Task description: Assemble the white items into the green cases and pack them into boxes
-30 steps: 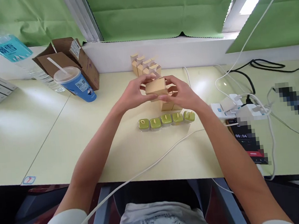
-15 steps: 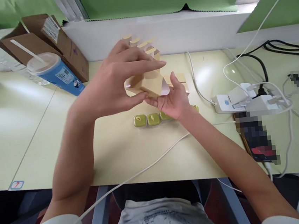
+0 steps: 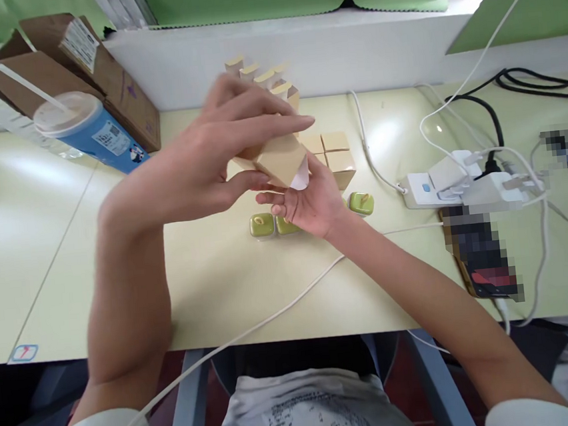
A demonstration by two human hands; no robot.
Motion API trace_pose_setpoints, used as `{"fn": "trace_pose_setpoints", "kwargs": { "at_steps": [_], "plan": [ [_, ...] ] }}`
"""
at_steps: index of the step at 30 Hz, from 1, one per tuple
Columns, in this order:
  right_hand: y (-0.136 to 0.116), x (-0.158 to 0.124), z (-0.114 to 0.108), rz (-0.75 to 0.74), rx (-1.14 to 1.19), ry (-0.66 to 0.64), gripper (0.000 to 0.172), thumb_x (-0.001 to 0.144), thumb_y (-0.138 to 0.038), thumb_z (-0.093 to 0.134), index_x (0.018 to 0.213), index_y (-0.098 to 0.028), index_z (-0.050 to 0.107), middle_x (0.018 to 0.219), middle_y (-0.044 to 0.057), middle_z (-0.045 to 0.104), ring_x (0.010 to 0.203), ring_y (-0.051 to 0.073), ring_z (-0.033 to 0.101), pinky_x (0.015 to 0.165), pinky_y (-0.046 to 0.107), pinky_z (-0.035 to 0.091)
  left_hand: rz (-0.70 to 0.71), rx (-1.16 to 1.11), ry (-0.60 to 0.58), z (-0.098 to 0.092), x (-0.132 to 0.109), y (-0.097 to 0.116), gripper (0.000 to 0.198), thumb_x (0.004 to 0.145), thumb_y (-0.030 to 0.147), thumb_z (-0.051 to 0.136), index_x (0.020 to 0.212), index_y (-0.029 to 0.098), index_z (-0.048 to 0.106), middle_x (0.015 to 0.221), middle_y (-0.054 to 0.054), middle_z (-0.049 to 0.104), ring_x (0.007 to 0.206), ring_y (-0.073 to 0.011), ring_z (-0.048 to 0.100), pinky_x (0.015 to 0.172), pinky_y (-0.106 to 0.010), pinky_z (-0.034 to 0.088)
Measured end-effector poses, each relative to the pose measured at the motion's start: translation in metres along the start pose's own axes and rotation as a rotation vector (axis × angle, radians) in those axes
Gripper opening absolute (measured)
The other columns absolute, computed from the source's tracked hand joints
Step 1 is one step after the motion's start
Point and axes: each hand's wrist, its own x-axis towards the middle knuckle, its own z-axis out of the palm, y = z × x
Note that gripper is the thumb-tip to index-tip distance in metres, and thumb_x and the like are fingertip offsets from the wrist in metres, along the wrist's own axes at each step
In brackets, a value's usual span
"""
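My left hand [image 3: 222, 145] is closed on a small cream paper box [image 3: 281, 159], its thumb below and its fingers across the top. The box is held tilted above the table, with a white inner flap showing at its right end. Just under the box is my right hand [image 3: 313, 203], palm up and fingers stretched out; the box hides part of its thumb. Whether it touches the box I cannot tell. Behind my right hand stand several closed cream boxes [image 3: 338, 161]. Below it lie several green-lidded small containers [image 3: 361, 203] in a row, partly covered by the hand.
More cream boxes [image 3: 282, 91] with raised flaps stand at the back. A blue drink cup [image 3: 111, 139] and a brown carton [image 3: 132, 97] are at left. To the right are a power strip [image 3: 415, 190] with chargers and a phone [image 3: 483, 254]. A white cable [image 3: 274, 319] crosses the front.
My right hand has shifted slightly left under the box, uncovering the closed boxes and the rightmost green container. The box has tilted a little more. The whole view has shifted slightly.
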Motion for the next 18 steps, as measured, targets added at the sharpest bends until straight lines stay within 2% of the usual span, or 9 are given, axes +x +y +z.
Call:
{"fn": "trace_pose_setpoints", "kwargs": {
  "at_steps": [3, 6, 8, 10, 13, 15, 16, 18],
  "plan": [
    [0.010, 0.001, 0.001, 0.005, 0.145, 0.070, 0.069, 0.107, -0.080, 0.050, 0.132, -0.018, 0.068, 0.107, 0.014, 0.083, 0.091, 0.031, 0.086, 0.061, 0.037, 0.071, -0.114, -0.017, 0.005, 0.001, -0.002, 0.011, 0.067, 0.117, 0.051, 0.053, 0.178, 0.025, 0.041, 0.156, -0.014, 0.065, 0.145, -0.0322, 0.066, 0.122, -0.053, 0.059],
    [0.007, -0.002, 0.007, -0.021, 0.262, 0.069, 0.059, 0.111, -0.068, 0.056, 0.144, -0.020, 0.062, 0.110, 0.011, 0.082, 0.094, 0.030, 0.087, 0.068, 0.039, 0.074, -0.221, 0.045, 0.106, -0.005, -0.011, 0.010, 0.080, 0.111, 0.062, 0.066, 0.178, 0.026, 0.041, 0.162, -0.012, 0.066, 0.145, -0.0300, 0.069, 0.121, -0.045, 0.059],
    [0.004, -0.004, 0.013, -0.039, 0.296, 0.066, 0.054, 0.110, -0.063, 0.063, 0.146, -0.023, 0.061, 0.111, 0.009, 0.082, 0.096, 0.029, 0.088, 0.074, 0.041, 0.075, -0.265, 0.022, 0.178, -0.007, -0.012, 0.012, 0.076, 0.108, 0.057, 0.073, 0.174, 0.032, 0.048, 0.159, -0.008, 0.070, 0.135, -0.0259, 0.074, 0.114, -0.040, 0.062],
    [0.005, -0.003, 0.017, -0.045, 0.316, 0.080, 0.050, 0.108, -0.061, 0.068, 0.141, -0.024, 0.062, 0.107, 0.007, 0.082, 0.096, 0.027, 0.087, 0.075, 0.040, 0.075, -0.269, -0.018, 0.263, -0.007, -0.007, 0.019, 0.070, 0.105, 0.054, 0.077, 0.170, 0.037, 0.055, 0.155, -0.004, 0.073, 0.134, -0.0266, 0.074, 0.115, -0.043, 0.062],
    [0.010, 0.001, 0.019, -0.018, 0.300, 0.105, 0.051, 0.103, -0.068, 0.075, 0.128, -0.024, 0.064, 0.097, 0.007, 0.081, 0.088, 0.025, 0.083, 0.065, 0.035, 0.069, -0.290, 0.000, 0.317, -0.004, 0.003, 0.023, 0.071, 0.102, 0.060, 0.079, 0.166, 0.036, 0.059, 0.152, -0.003, 0.074, 0.141, -0.0329, 0.070, 0.122, -0.052, 0.058],
    [0.009, 0.002, 0.016, -0.017, 0.239, 0.128, 0.054, 0.098, -0.073, 0.078, 0.117, -0.024, 0.065, 0.089, 0.005, 0.077, 0.080, 0.023, 0.078, 0.057, 0.030, 0.062, -0.299, -0.066, 0.376, -0.003, 0.003, 0.008, 0.073, 0.099, 0.069, 0.080, 0.159, 0.030, 0.066, 0.146, -0.005, 0.077, 0.138, -0.0332, 0.071, 0.118, -0.052, 0.059],
    [0.007, 0.002, 0.014, -0.040, 0.189, 0.144, 0.053, 0.097, -0.074, 0.079, 0.114, -0.025, 0.066, 0.086, 0.004, 0.075, 0.078, 0.021, 0.076, 0.056, 0.028, 0.059, -0.304, -0.155, 0.436, -0.002, 0.000, -0.007, 0.075, 0.096, 0.073, 0.083, 0.154, 0.028, 0.069, 0.143, -0.006, 0.078, 0.137, -0.0314, 0.071, 0.114, -0.047, 0.060],
    [-0.003, -0.001, 0.010, -0.130, 0.034, 0.158, 0.047, 0.100, -0.071, 0.076, 0.112, -0.026, 0.067, 0.089, 0.003, 0.071, 0.081, 0.021, 0.074, 0.062, 0.029, 0.060, -0.191, -0.331, 0.735, 0.004, -0.016, -0.048, 0.087, 0.079, 0.081, 0.094, 0.148, 0.032, 0.073, 0.140, -0.002, 0.077, 0.126, -0.0248, 0.074, 0.096, -0.035, 0.063]
  ]
}}
